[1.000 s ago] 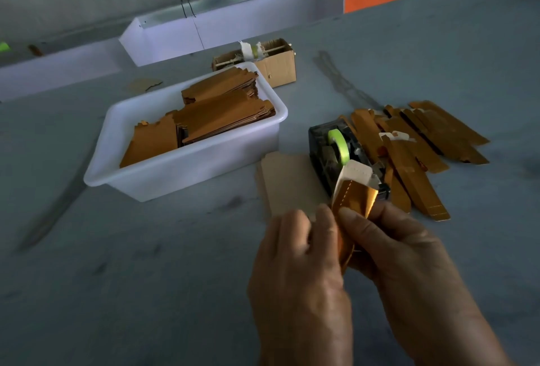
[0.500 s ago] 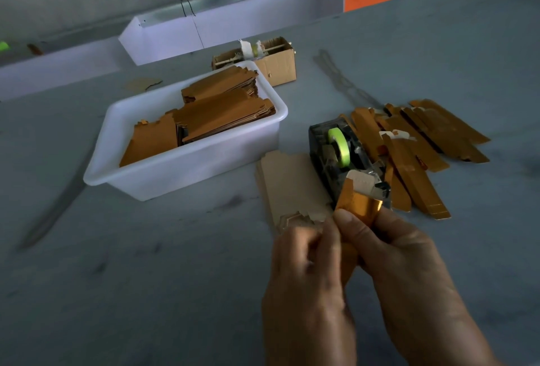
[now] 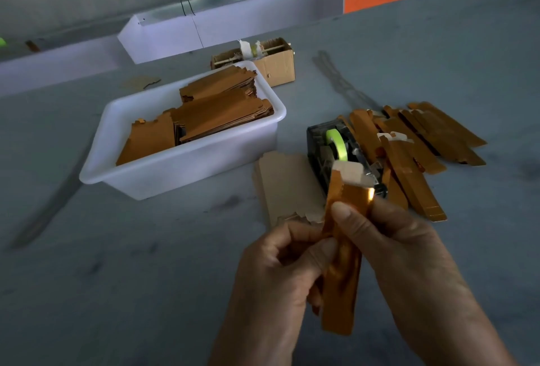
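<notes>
before the tape dispenser (image 3: 340, 158), both hands (image 3: 280, 272) pinch an upright gold carton (image 3: 342, 278).

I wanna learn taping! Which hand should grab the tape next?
Probably the right hand: its fingertips sit beside the front end of the tape dispenser, while the left hand grips the orange carton lower down.
</notes>
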A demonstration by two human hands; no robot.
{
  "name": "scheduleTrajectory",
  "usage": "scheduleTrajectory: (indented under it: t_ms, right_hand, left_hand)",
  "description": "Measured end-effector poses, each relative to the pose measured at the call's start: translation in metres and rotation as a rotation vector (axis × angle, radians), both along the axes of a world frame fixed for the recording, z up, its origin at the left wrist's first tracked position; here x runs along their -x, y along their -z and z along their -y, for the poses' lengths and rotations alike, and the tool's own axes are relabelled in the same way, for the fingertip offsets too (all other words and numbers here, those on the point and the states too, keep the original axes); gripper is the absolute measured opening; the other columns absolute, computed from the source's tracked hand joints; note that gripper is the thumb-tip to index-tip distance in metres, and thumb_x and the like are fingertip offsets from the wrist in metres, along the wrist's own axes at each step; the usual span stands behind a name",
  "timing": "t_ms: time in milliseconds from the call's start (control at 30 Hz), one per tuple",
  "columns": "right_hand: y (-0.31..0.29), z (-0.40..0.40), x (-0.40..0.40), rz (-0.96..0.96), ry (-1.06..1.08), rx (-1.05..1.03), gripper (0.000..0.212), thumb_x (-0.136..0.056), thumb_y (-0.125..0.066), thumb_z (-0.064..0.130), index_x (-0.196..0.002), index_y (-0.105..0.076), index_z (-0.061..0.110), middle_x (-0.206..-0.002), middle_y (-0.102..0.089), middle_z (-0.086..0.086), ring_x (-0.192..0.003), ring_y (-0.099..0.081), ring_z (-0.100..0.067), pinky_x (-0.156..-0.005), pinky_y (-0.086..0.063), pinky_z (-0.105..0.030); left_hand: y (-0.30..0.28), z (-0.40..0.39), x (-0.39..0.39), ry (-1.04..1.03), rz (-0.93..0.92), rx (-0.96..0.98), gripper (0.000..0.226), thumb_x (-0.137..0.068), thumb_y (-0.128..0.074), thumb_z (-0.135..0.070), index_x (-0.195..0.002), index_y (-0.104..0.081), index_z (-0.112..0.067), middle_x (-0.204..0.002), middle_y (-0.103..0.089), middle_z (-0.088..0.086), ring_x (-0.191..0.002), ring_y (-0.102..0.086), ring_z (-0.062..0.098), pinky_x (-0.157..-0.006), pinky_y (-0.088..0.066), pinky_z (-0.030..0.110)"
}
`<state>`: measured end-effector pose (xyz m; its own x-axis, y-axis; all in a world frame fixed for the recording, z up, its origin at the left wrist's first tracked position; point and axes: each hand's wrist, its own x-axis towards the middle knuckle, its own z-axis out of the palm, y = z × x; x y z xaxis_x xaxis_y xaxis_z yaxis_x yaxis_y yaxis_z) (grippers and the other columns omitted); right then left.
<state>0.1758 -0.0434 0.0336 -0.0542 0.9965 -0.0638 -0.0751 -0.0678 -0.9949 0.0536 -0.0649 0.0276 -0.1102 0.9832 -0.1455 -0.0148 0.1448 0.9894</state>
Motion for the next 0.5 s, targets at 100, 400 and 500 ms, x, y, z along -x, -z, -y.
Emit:
scheduleTrajectory:
  t_ms: [100, 400, 500]
  right_hand:
    - [-0.003, -0.010, -0.022, 0.120, 0.225, -0.106, 0.030, -0.069, -0.055, 0.053, -0.079, -0.070, 0.029, -0.076, -0.069, 0.010, -0.071, -0.063, -0.002, -0.058, -0.044, -0.017]
    - [0.017, -0.060, -0.053, 0.311, -0.023, 0.116, 0.017, -0.084, -0.063, 0.032, -0.087, -0.072, 0.019, -0.081, -0.071, 0.000, -0.086, -0.066, -0.017, -0.079, -0.049, -0.034]
    - [0.019, -0.064, -0.048, 0.331, -0.033, 0.106, 0.015, -0.081, -0.065, 0.034, -0.081, -0.073, 0.022, -0.073, -0.070, 0.006, -0.071, -0.065, -0.006, -0.066, -0.043, -0.025]
  left_hand:
    - [-0.001, -0.008, 0.002, -0.161, 0.174, 0.051, 0.008, -0.072, -0.074, -0.008, -0.066, -0.069, -0.008, -0.047, -0.053, 0.004, -0.032, -0.038, 0.006, -0.032, -0.028, 0.012]
    - [-0.007, -0.024, -0.001, -0.133, 0.164, 0.134, 0.024, -0.080, -0.068, -0.008, -0.057, -0.069, -0.016, -0.051, -0.056, -0.001, -0.039, -0.043, 0.005, -0.037, -0.033, 0.013]
    - [-0.008, -0.027, -0.010, -0.109, 0.177, 0.148, 0.021, -0.082, -0.068, -0.007, -0.063, -0.065, -0.015, -0.052, -0.055, -0.001, -0.038, -0.042, 0.004, -0.036, -0.032, 0.013]
